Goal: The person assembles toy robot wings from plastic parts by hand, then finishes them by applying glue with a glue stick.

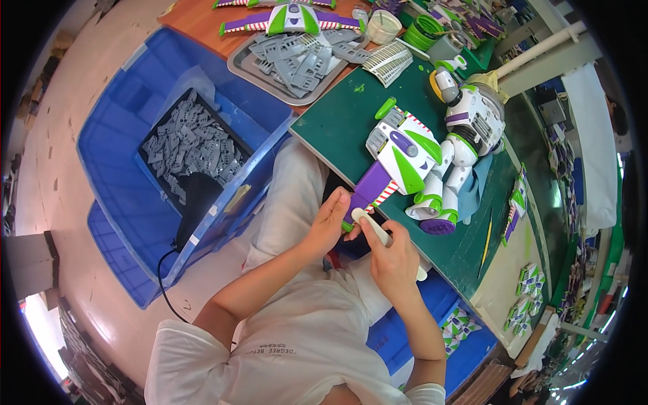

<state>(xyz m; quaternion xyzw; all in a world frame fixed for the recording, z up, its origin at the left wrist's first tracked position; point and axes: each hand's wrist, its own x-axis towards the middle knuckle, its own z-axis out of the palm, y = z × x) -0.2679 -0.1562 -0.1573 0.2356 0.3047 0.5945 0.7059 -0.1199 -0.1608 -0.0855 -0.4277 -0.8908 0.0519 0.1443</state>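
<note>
My left hand (pixel 331 221) is closed on the outer end of a purple toy wing (pixel 372 187) with a red-and-white striped edge and a green tip. This wing belongs to a white, green and purple winged toy pack (pixel 405 156) lying at the table's edge. In my right hand (pixel 394 259) is a slim off-white tool with a rounded end (pixel 370 224); its exact kind is unclear. The rounded end rests against or very near the wing tip, by my left fingers. Beyond the pack lies a white and green toy figure (pixel 472 121) with purple parts.
A green work mat (pixel 331 121) covers the table. Grey flat parts fill a metal tray (pixel 236 66) at the back; more lie in a black tray inside a blue bin (pixel 115 145) at left. A yellow pencil (pixel 487 244), green tape rolls (pixel 422 32) and a white tub (pixel 383 28) are around.
</note>
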